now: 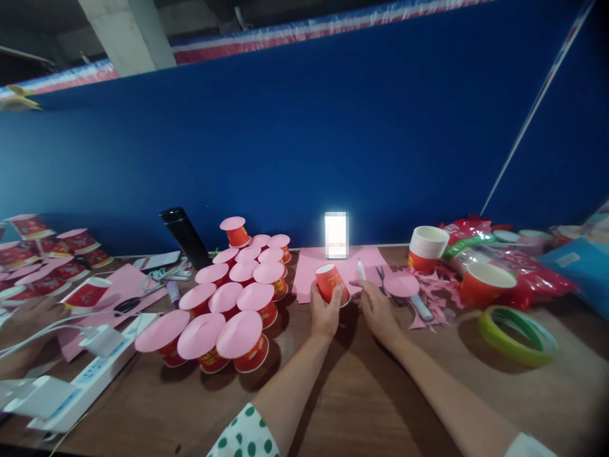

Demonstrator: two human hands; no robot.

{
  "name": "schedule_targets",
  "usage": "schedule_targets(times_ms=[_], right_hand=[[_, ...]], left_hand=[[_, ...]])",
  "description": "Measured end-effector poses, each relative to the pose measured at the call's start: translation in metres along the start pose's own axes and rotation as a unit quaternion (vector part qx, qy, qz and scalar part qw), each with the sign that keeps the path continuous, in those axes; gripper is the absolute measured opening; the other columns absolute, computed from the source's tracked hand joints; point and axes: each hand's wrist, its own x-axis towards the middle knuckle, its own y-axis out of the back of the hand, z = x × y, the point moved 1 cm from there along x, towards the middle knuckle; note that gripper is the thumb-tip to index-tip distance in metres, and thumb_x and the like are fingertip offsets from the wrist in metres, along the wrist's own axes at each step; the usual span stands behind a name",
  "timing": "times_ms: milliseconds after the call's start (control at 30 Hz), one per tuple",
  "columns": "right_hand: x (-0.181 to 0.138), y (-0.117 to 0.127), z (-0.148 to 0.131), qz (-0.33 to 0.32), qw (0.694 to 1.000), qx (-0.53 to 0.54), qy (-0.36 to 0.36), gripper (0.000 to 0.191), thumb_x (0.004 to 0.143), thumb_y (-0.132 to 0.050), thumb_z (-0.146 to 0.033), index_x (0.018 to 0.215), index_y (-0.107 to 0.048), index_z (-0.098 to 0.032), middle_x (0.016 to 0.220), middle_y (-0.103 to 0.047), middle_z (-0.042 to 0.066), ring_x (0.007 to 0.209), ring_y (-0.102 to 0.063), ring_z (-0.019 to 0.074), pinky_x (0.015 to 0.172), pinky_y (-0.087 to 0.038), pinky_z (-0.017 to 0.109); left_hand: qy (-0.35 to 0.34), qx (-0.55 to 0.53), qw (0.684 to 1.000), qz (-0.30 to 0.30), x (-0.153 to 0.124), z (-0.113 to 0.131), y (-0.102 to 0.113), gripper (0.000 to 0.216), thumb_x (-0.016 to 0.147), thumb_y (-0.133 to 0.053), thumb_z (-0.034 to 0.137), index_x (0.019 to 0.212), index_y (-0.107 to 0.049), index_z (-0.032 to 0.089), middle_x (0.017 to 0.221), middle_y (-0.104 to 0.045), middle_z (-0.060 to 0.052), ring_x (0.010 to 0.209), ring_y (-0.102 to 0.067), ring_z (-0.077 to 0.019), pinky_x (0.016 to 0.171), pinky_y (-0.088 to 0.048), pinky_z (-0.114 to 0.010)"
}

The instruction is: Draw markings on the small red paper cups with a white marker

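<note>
One red paper cup (327,282) tilts in the left hand (325,312), fingers and thumb clamped around its side, seemingly to steady it just in front of the pink sheets (304,279). Beside it, the right hand (377,309) is near a white stick (361,269), whether gripping it I cannot tell; pink-topped cups (226,296) stand bunched leftward, likely to leave the forearms (295,374) room.

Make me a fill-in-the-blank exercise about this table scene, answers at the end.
The red cup in the left hand is to the ____ of the white pen.
The round sheets topping the grouped cups are ____ in colour.
The partition behind the table is ____.
The tape roll lies on the picture's ____ side.

Missing words: left; pink; blue; right.
</note>
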Motion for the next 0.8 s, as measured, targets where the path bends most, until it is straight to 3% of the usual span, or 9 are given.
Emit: schedule_targets(times_ms=[167,400,800], right_hand=[[0.002,-0.002,0.006,0.015,1.0,0.008,-0.008,0.025,0.086,-0.033,-0.018,0.097,-0.056,-0.018,0.098,-0.062,0.009,0.077,-0.065,0.0168,0.069,-0.056,0.033],[0.002,-0.004,0.011,0.024,1.0,-0.003,-0.005,0.024,0.085,-0.035,-0.018,0.097,-0.055,-0.017,0.098,-0.063,0.008,0.08,-0.065,0.0168,0.072,-0.054,0.033],[0.0,0.005,-0.008,0.014,0.999,-0.035,-0.008,0.035,0.093,-0.034,-0.029,0.117,-0.057,-0.019,0.113,-0.064,0.01,0.105,-0.06,0.0213,0.09,-0.048,0.038]], left_hand=[[0.002,-0.003,1.0,0.001,0.0,0.001,0.0,0.048,0.075,-0.064,0.045,0.112,-0.05,0.017,0.102,-0.061,-0.008,0.09,-0.059,-0.0175,0.084,-0.045,-0.032],[-0.011,0.004,1.0,-0.008,-0.001,0.002,0.0,0.045,0.077,-0.062,0.044,0.111,-0.049,0.017,0.102,-0.06,-0.008,0.092,-0.058,-0.0174,0.085,-0.044,-0.032],[0.017,0.007,1.0,-0.005,-0.003,0.006,0.0,0.05,0.075,-0.063,0.044,0.115,-0.049,0.018,0.104,-0.06,-0.008,0.094,-0.058,-0.0186,0.084,-0.044,-0.032]])
